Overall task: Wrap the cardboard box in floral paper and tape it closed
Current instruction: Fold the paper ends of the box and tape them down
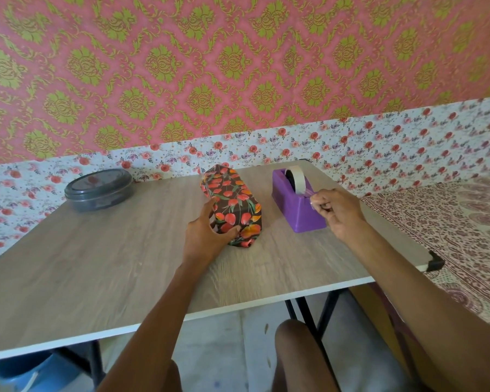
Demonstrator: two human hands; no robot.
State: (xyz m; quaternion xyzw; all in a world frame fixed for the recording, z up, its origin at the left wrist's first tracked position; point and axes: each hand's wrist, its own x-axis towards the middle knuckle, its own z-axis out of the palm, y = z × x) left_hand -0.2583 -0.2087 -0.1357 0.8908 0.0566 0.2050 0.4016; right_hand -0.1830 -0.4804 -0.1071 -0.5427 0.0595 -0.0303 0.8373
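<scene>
The box (235,199), covered in dark paper with red and orange flowers, lies lengthwise in the middle of the wooden table (96,264). My left hand (207,233) grips its near end, thumb on the front fold and fingers round the left side. To the right stands a purple tape dispenser (293,202) with a roll of clear tape (296,178). My right hand (337,213) pinches the free end of the tape strip (311,196) just past the dispenser's cutter.
A round dark lidded container (98,189) sits at the table's back left. A bed with a patterned cover (450,222) runs along the right side. The table's right corner has a black cap (435,263). My knees show below the table's front edge.
</scene>
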